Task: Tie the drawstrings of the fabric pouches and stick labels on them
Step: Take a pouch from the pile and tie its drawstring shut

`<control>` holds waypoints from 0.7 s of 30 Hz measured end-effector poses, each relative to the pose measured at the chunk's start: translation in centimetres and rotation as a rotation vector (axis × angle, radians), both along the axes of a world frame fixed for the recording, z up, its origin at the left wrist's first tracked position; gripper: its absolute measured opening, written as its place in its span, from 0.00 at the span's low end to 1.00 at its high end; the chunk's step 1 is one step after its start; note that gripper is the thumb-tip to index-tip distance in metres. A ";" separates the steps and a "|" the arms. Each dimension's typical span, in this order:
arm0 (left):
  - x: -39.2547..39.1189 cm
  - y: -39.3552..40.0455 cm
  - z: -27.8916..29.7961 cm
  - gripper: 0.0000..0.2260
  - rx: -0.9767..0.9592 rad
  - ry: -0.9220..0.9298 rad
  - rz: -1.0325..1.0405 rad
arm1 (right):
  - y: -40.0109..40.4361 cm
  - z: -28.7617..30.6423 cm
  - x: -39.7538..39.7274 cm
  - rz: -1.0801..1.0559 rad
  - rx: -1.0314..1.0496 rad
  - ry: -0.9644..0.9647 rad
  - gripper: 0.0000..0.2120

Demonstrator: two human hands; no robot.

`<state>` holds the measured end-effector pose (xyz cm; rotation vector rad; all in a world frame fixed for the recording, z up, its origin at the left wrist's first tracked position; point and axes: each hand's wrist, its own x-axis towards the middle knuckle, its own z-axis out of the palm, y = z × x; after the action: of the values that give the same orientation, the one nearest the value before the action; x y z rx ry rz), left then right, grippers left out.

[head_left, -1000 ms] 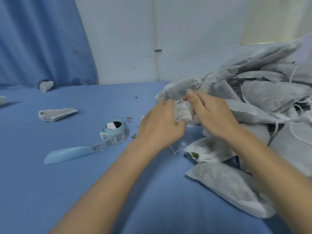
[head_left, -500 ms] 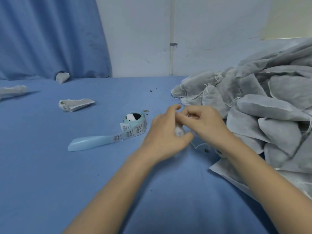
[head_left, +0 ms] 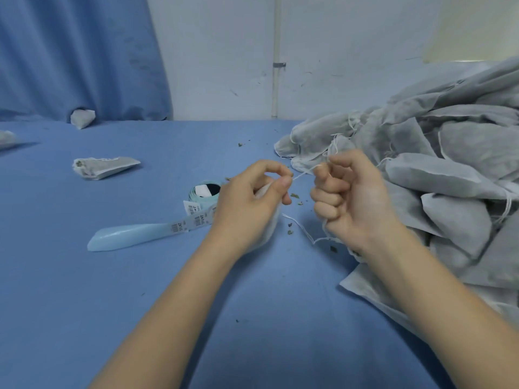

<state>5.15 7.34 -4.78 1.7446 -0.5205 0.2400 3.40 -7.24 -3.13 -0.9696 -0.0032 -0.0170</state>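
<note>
My left hand (head_left: 250, 203) holds a small grey-white fabric pouch (head_left: 271, 220), mostly hidden in its palm, and pinches the white drawstring (head_left: 304, 173) between thumb and forefinger. My right hand (head_left: 351, 197) is curled and pinches the other end of that string, which runs taut between the two hands. A loose length of string (head_left: 300, 228) trails on the blue tabletop below them. The roll of barcode labels (head_left: 203, 193) lies just left of my left hand, its pale blue backing strip (head_left: 132, 238) trailing out to the left.
A big heap of grey fabric pouches (head_left: 449, 169) fills the right side. Single pouches lie at the left (head_left: 104, 167), far left edge (head_left: 7, 138) and by the blue curtain (head_left: 82, 118). Dried herb crumbs (head_left: 295, 195) dot the blue tabletop (head_left: 140, 304).
Both hands have drawn away from the heap toward the middle of the table with one pouch. They have moved apart, pulling the drawstring taut between them.
</note>
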 end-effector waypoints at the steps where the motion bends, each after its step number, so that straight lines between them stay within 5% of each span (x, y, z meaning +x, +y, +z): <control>1: -0.1 -0.2 -0.1 0.05 -0.055 0.027 -0.011 | 0.3 0.0 0.0 0.034 0.084 -0.001 0.08; 6: -0.6 -0.7 -0.8 0.08 -0.110 0.017 0.058 | 1.2 -1.0 0.2 0.017 0.231 -0.023 0.12; 14: -0.5 -0.4 -1.1 0.04 -0.248 0.137 0.279 | 1.8 -1.3 0.4 0.070 -0.359 -0.079 0.22; 21: -0.6 -0.5 -1.2 0.07 -0.173 0.106 0.188 | 2.0 -1.8 0.5 -0.082 -0.975 -0.201 0.27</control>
<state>4.57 6.89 -5.96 1.6280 -0.2515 0.3141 3.86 -5.29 -4.92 -1.9388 -0.1701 -0.2035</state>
